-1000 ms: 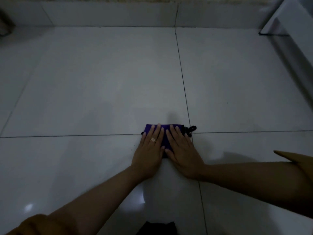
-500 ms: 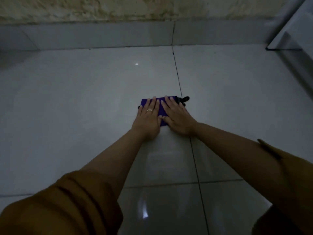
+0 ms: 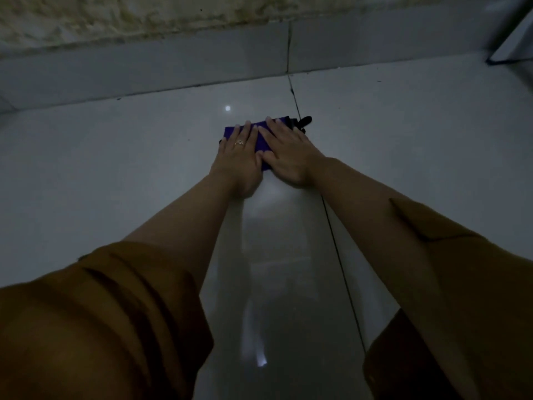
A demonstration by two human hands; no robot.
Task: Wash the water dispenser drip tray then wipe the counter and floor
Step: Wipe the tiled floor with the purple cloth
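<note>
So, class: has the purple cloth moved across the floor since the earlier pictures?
Yes. The purple cloth has slid forward along the lengthwise grout line toward the wall skirting, with left hand and right hand flat on it.

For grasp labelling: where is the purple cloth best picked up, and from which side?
Probably the black loop at the far right corner of the purple cloth, pinched from the right: it sticks out clear of the right hand, while that and the left hand lie flat over the rest.

One head-worn view, seemingly low, faces forward and down across the floor (image 3: 115, 174) toward the wall (image 3: 115, 18).
</note>
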